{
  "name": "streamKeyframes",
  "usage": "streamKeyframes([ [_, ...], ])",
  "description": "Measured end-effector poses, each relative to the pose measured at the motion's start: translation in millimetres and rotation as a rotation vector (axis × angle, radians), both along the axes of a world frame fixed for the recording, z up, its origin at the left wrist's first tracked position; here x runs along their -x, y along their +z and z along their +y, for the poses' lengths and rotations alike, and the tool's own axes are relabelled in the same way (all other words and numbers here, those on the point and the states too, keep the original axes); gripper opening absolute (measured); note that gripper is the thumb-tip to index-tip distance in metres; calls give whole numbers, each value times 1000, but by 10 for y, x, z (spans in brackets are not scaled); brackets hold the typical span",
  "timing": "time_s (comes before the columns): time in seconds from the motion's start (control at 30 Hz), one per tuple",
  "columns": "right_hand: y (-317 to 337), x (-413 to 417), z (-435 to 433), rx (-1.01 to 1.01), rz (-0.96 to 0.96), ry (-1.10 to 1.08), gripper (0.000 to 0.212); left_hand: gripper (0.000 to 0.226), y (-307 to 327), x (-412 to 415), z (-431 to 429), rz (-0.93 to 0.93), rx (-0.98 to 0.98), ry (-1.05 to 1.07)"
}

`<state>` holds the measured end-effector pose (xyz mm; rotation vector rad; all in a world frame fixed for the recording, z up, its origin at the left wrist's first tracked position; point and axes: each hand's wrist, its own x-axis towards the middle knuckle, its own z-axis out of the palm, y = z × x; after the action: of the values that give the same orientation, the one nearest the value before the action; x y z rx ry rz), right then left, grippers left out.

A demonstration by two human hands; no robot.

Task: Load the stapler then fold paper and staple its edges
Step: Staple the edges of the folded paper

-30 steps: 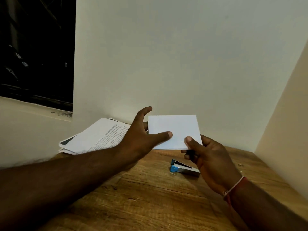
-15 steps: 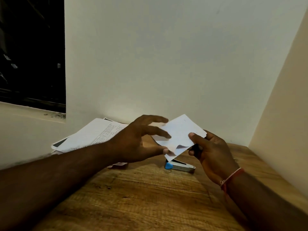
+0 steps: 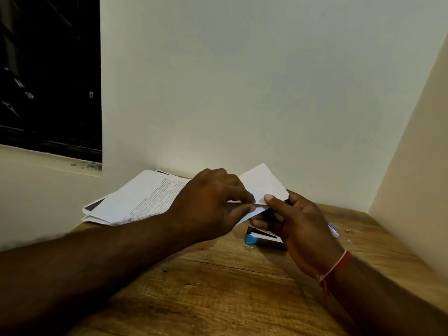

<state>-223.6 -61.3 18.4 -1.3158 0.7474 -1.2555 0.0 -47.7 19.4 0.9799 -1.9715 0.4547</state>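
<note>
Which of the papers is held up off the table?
The small plain folded paper, pinched between left hand and right hand; the printed sheets lie stacked on the table.

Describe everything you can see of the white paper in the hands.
The white paper is a small, plain folded sheet with a few tiny dark marks near its upper edges. It is held tilted above the wooden table, one corner pointing up toward the wall. The left hand pinches its lower edge; the right hand pinches beside it, thumb on top.
</note>
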Motion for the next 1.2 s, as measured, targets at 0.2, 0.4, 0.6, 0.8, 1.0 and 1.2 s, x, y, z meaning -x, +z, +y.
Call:
streamKeyframes([
  [0.2, -57, 8, 6, 38, 98, 8, 24, 23, 9, -36, -3, 137, -125, -50],
  [0.4, -7, 7, 13, -55, 65, 1, 17, 14, -60, 14, 4, 425, -387, -129],
  [0.6, -10, -21, 129, 111, 236, -37, 13, 11, -62, 76, 35, 475, -435, -103],
  [0.8, -15, -43, 146, 198, 286, -65, 10, 10, 2, 96, 84, 514, -465, -108],
  [1.0, -19, -34, 117, 164, 264, -63, 12, 13, 43, 68, 96, 528, -595, -190],
  [1.2, -31, -11, 112, 211, 240, -18, 10, 15, 57, 62, 101, 510, -555, -176],
])
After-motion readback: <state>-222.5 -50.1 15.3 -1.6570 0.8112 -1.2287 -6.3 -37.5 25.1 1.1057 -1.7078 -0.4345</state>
